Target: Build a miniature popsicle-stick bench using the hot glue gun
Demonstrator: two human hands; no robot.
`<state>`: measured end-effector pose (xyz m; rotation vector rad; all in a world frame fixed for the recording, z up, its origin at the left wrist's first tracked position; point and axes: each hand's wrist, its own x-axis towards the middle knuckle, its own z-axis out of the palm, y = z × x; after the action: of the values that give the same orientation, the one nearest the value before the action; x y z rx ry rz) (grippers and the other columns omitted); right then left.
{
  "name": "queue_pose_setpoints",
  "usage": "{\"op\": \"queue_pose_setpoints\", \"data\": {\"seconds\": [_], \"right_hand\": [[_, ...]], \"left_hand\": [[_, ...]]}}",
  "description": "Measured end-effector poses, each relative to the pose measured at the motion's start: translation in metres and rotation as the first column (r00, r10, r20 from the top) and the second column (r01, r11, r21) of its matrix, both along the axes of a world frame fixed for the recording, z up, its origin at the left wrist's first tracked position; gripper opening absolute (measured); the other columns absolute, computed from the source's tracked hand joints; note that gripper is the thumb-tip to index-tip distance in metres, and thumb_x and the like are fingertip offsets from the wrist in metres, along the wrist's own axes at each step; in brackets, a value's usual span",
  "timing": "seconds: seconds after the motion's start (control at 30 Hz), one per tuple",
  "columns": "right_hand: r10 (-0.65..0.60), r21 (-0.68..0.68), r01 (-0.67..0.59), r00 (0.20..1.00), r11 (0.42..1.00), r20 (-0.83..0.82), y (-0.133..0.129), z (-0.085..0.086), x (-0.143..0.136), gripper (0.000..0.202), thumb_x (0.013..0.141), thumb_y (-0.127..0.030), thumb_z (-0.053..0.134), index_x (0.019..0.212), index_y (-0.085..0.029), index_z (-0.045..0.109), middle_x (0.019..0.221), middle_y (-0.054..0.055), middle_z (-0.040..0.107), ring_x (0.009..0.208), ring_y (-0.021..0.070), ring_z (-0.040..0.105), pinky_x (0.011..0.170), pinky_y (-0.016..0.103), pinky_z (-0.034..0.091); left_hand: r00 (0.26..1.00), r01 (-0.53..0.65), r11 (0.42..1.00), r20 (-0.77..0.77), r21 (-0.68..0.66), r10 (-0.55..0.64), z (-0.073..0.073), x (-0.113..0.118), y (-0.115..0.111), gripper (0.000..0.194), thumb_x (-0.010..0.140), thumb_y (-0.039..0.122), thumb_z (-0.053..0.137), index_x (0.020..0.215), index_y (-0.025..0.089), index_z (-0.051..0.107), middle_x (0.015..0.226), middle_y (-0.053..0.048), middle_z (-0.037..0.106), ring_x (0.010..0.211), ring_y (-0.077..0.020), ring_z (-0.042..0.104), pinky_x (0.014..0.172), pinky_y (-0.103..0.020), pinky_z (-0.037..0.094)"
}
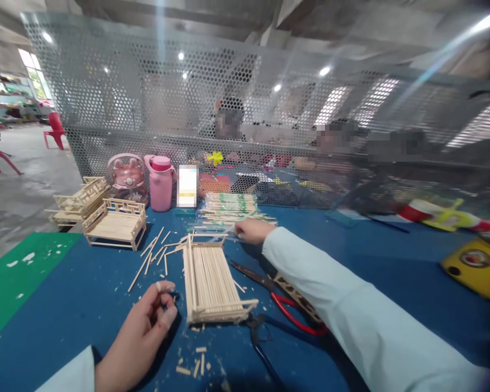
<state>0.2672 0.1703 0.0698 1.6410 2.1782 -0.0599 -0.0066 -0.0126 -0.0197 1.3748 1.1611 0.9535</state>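
Observation:
A small bed-shaped frame of pale wooden sticks (212, 272) lies in front of me on the blue table. My left hand (145, 326) rests beside its near left side, fingers loosely bent and apart, nothing visible in them; white tape wraps one finger. Beyond the frame, my right hand (253, 230) reaches to the near edge of plastic-wrapped bundles of sticks (228, 206). Its fingers are drawn together, and whatever they pinch is too small to name. Under my right forearm lie red-handled scissors (288, 310). Dark-handled pliers (256, 335) touch the frame's near right corner.
Loose sticks (149, 256) and short offcuts (196, 366) are scattered about. A finished stick bench (116, 223) and stacked ones (79, 201) stand back left. Along the perforated metal screen (155, 98) are a pink bottle (160, 185) and a lit phone (187, 186). People sit behind it.

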Motion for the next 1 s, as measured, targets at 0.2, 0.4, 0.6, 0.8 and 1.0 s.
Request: {"op": "queue_pose_setpoints", "data": {"seconds": [0.2, 0.4, 0.6, 0.8, 1.0], "right_hand": [[0.055, 0.034, -0.053, 0.997, 0.998, -0.049, 0.005, 0.004, -0.022, 0.032, 0.090, -0.034, 0.054, 0.118, -0.018, 0.056, 0.121, 0.008, 0.057, 0.102, 0.0197, 0.059, 0.085, 0.041, 0.051], [0.099, 0.007, -0.098, 0.992, 0.995, -0.084, 0.013, -0.005, -0.027, 0.031, 0.090, -0.034, 0.054, 0.117, -0.020, 0.057, 0.121, 0.008, 0.057, 0.102, 0.0192, 0.059, 0.085, 0.039, 0.051], [0.149, 0.041, -0.145, 0.978, 0.989, -0.146, 0.012, -0.012, -0.030, 0.033, 0.090, -0.035, 0.054, 0.119, -0.018, 0.055, 0.120, 0.009, 0.057, 0.102, 0.0200, 0.059, 0.085, 0.042, 0.051], [0.149, -0.017, -0.154, 0.971, 0.988, -0.187, 0.018, -0.013, -0.037, 0.034, 0.090, -0.035, 0.055, 0.119, -0.017, 0.055, 0.120, 0.008, 0.058, 0.101, 0.0204, 0.059, 0.084, 0.041, 0.052], [0.058, -0.031, -0.063, 0.990, 0.998, -0.131, 0.025, -0.002, -0.031, 0.033, 0.090, -0.035, 0.054, 0.118, -0.018, 0.056, 0.120, 0.008, 0.058, 0.102, 0.0202, 0.059, 0.085, 0.041, 0.051]], "left_hand": [[1.000, -0.026, 1.000, 0.016, -0.001, 0.026, 0.001, 0.001, -0.001, 0.036, 0.086, 0.045, 0.050, 0.112, 0.020, 0.047, 0.084, -0.001, 0.053, 0.074, -0.0128, 0.050, 0.071, -0.026, 0.040], [0.998, -0.052, 0.999, 0.035, -0.004, 0.052, 0.001, 0.002, 0.000, 0.034, 0.085, 0.043, 0.053, 0.110, 0.021, 0.050, 0.084, -0.001, 0.055, 0.075, -0.0132, 0.052, 0.073, -0.026, 0.042], [0.999, -0.033, 0.999, 0.025, -0.005, 0.033, 0.002, 0.001, 0.000, 0.034, 0.085, 0.042, 0.053, 0.111, 0.020, 0.050, 0.084, -0.001, 0.055, 0.071, -0.0124, 0.050, 0.070, -0.025, 0.041], [0.999, -0.044, 0.999, 0.023, 0.002, 0.044, 0.006, 0.002, 0.001, 0.034, 0.084, 0.041, 0.054, 0.110, 0.019, 0.051, 0.082, -0.001, 0.054, 0.070, -0.0121, 0.049, 0.068, -0.024, 0.041], [0.998, -0.048, 0.999, 0.030, -0.016, 0.048, 0.008, 0.002, 0.000, 0.034, 0.082, 0.040, 0.056, 0.109, 0.018, 0.051, 0.082, -0.002, 0.055, 0.069, -0.0120, 0.049, 0.065, -0.024, 0.041]]}}
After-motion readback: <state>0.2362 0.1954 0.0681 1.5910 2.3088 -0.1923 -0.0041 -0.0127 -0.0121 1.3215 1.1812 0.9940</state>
